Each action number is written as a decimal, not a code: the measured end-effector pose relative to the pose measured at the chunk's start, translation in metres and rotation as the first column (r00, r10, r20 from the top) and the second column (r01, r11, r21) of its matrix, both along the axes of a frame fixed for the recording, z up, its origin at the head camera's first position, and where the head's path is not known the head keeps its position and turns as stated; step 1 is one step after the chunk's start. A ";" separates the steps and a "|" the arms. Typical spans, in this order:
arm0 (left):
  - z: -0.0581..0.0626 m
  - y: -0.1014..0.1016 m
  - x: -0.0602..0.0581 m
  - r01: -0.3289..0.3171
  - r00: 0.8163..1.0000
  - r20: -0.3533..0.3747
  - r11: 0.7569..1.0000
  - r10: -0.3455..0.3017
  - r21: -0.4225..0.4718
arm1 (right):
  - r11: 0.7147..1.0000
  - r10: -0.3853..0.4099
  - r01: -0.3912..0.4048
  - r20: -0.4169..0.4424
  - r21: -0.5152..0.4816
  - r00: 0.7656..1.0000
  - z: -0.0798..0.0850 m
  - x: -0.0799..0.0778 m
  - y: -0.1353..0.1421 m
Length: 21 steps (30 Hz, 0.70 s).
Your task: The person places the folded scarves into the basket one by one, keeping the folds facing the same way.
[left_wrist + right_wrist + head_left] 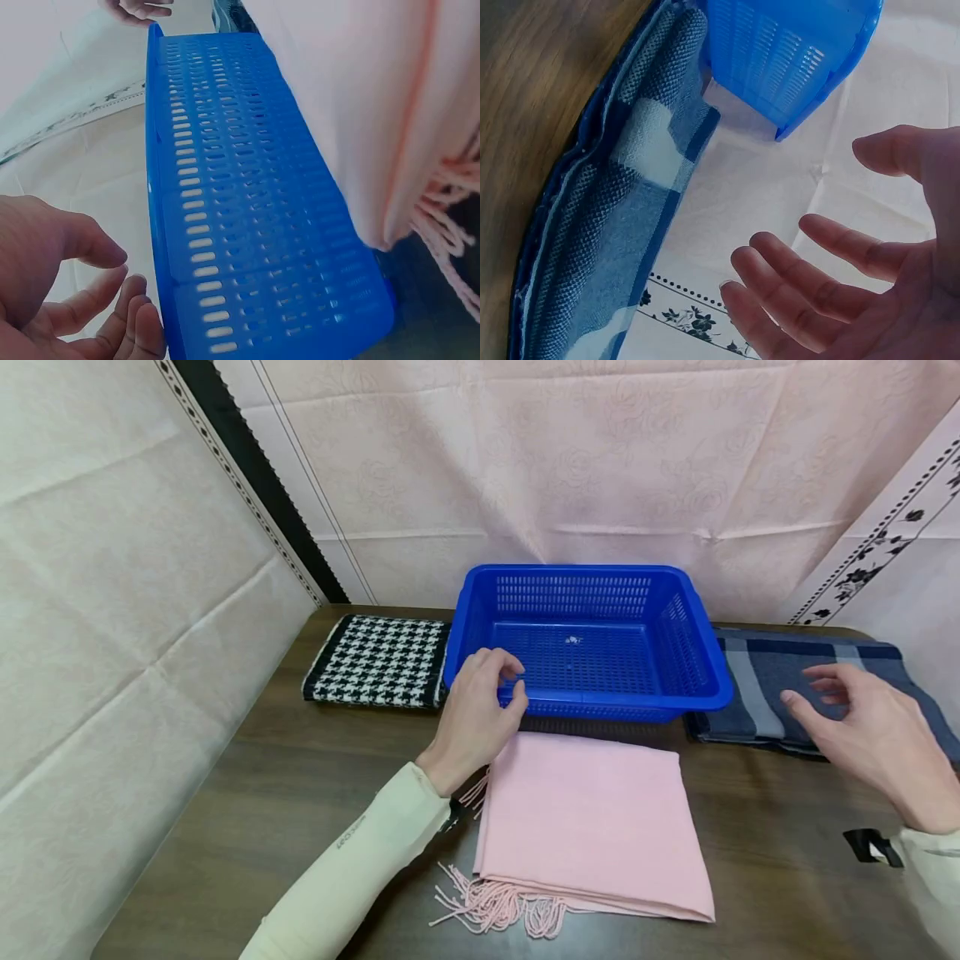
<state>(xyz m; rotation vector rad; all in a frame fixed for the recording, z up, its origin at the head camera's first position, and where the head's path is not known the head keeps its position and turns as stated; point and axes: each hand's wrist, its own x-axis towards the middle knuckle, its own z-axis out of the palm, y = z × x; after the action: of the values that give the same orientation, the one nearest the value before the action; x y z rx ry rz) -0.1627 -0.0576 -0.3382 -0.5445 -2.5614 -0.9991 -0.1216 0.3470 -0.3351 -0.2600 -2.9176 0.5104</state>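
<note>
My left hand [480,714] hovers at the front left corner of a blue plastic basket [705,681], fingers loosely curved with nothing between them. In the left wrist view its fingertips [135,289] are close beside the basket's rim. A folded pink scarf [588,827] with a fringe lies on the table in front of the basket. Over a folded blue and grey plaid scarf [765,693] on the right, my right hand [877,727] is held with fingers spread and bent, holding nothing. The right wrist view shows a gap between that hand and the scarf.
A folded black and white houndstooth scarf [378,660] lies left of the basket. The dark wooden table [300,810] bears everything. Pale patterned cloth [600,460] hangs behind it, and another light cloth [135,610] hangs along the left side.
</note>
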 end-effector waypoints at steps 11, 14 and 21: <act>0.006 0.016 0.002 0.041 0.999 -0.004 0.999 -0.041 0.004 | 1.000 0.001 -0.001 -0.004 -0.002 1.000 0.000 0.001 0.004; 0.008 0.021 0.002 0.049 0.999 -0.008 0.999 -0.049 -0.004 | 1.000 0.001 -0.001 -0.019 -0.001 1.000 0.002 0.001 0.005; 0.009 0.030 0.004 0.068 0.998 -0.001 0.998 -0.068 -0.004 | 1.000 -0.030 0.030 -0.029 -0.004 0.999 0.003 0.001 0.008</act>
<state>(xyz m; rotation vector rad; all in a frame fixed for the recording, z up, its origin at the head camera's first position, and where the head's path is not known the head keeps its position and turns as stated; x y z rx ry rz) -0.1586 -0.0279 -0.3292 -0.6369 -2.5600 -1.0156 -0.1210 0.3550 -0.3320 -0.2939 -2.8801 0.5101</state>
